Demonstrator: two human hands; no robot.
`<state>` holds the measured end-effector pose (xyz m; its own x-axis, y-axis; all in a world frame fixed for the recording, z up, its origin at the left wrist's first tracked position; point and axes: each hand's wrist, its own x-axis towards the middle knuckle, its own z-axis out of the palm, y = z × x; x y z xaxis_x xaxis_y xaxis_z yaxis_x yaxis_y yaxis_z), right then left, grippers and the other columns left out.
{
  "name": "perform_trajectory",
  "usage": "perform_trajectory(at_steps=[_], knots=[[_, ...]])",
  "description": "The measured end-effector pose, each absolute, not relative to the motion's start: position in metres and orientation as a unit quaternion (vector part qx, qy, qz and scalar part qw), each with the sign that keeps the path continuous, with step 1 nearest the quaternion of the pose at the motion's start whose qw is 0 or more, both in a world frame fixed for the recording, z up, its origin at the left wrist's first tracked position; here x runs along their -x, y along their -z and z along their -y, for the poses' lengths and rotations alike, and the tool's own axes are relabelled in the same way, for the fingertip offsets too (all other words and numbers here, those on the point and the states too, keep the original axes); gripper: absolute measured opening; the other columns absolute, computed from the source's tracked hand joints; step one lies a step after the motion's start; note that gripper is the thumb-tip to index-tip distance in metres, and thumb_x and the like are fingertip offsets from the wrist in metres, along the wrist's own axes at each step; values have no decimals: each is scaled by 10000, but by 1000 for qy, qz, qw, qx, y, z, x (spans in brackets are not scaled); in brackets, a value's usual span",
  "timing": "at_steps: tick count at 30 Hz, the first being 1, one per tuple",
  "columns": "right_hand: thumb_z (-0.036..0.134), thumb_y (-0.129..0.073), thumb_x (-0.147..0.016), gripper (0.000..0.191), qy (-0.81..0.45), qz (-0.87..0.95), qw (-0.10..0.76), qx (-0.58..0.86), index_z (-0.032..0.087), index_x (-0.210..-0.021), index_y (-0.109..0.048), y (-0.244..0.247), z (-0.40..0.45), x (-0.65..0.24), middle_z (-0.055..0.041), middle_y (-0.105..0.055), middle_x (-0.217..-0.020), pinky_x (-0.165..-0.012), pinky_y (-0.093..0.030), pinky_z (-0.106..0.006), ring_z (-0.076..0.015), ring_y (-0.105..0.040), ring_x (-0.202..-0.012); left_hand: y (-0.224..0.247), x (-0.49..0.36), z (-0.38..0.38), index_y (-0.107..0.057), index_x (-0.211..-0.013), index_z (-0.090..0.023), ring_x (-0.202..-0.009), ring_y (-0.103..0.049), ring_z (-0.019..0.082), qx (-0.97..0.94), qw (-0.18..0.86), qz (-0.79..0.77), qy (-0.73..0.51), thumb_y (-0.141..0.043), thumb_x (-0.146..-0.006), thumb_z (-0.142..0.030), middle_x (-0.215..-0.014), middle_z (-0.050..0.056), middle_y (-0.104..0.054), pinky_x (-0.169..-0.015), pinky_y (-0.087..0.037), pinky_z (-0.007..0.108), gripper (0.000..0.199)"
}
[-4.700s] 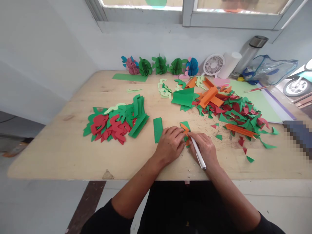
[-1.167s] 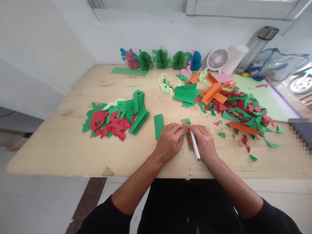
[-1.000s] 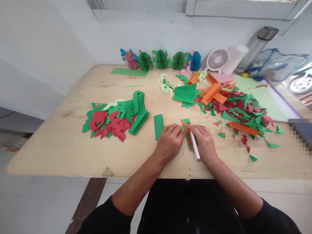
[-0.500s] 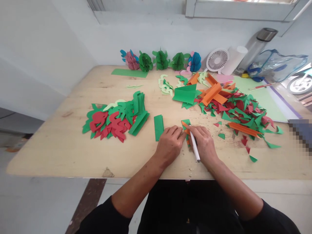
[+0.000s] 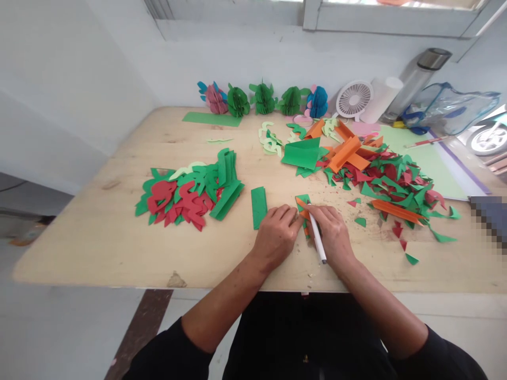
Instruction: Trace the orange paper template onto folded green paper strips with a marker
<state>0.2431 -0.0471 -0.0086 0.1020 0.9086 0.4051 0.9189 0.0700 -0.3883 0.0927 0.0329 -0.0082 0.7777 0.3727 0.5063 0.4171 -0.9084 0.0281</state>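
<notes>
My right hand is closed round a white pen, its upper end by the fingertips and its dark end toward the table's front edge. Under the fingertips lies a small green paper piece with an orange paper shape on top. My left hand rests on the table beside them, fingers curled, its fingertips at the left edge of these papers; whether it pinches them is hidden. Just left of that hand lies a folded green strip.
Red and green cut-outs lie on the left of the wooden table. Scraps and orange folded strips cover the right. Paper figures, a fan and a bottle stand along the wall.
</notes>
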Motion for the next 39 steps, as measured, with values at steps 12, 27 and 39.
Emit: perform_trajectory(at_steps=[12,27,39], knots=[[204,-472,-949,351,0,667,300,682,235,-1274,-600,9,47,-244,-87,-704,-1039,-849,-470,-410,-257,-596,-974,10,-92,-33,-670,-979,-142,-955,-607,235,943,22,210,259,-447,-975,-144,-943,87,-678,-799,-494,367,223],[221,-445,-956,367,16,676,292,677,222,-1293,-593,11,47,-245,-106,-695,-1026,-831,-469,-408,-264,-590,-963,13,-93,-32,-680,-1015,-143,-1081,-601,261,938,8,222,265,-449,-943,-117,-1187,134,-659,-880,-500,410,243],[218,-439,-960,365,14,675,299,675,237,-1287,-600,11,47,-245,-103,-700,-1030,-833,-469,-414,-262,-591,-964,16,-96,-33,-636,-1060,-148,-1214,-535,271,947,-7,218,235,-417,-933,-103,-1298,119,-612,-961,-455,421,257]])
